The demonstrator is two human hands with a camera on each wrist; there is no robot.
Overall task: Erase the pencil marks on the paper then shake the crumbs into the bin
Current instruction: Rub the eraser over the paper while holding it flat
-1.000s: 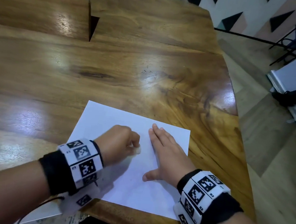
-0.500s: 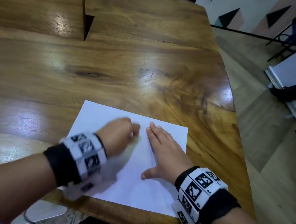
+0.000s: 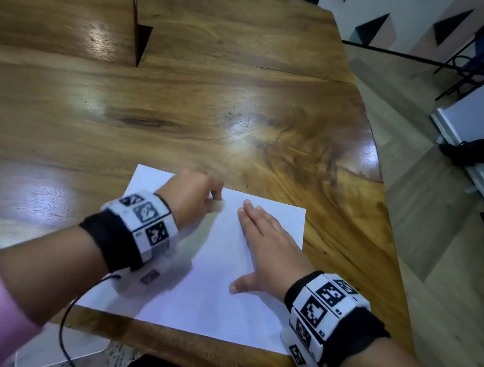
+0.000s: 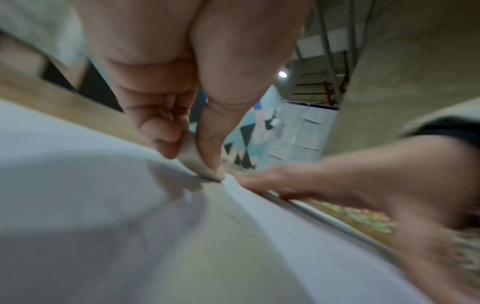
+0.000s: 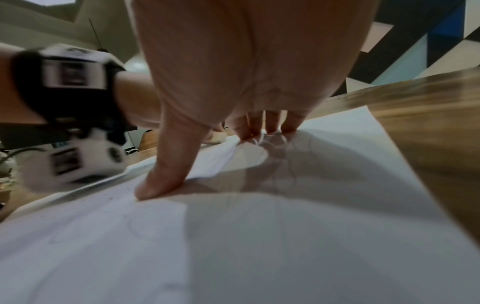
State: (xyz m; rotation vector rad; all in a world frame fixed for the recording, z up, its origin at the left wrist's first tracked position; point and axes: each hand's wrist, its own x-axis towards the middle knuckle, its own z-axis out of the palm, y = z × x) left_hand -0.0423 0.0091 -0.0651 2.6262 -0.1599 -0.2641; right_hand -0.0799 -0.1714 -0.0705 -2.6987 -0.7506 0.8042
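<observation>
Left hand [image 3: 190, 197]: fingers curled, pinched a pale eraser [image 4: 200, 164] against the paper [image 3: 214, 295].
Right hand [image 3: 270, 250]: fingers straight, flat on the paper.
Paper: lay on the bench [image 3: 182, 117].

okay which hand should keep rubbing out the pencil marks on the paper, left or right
Left. The left hand already pinches the eraser with its tip on the paper. The right hand lies flat on the sheet with straight fingers, probably best kept there to steady it.

Glossy wooden table [image 3: 239, 120], white paper [image 3: 217, 295] flat near its front edge
</observation>
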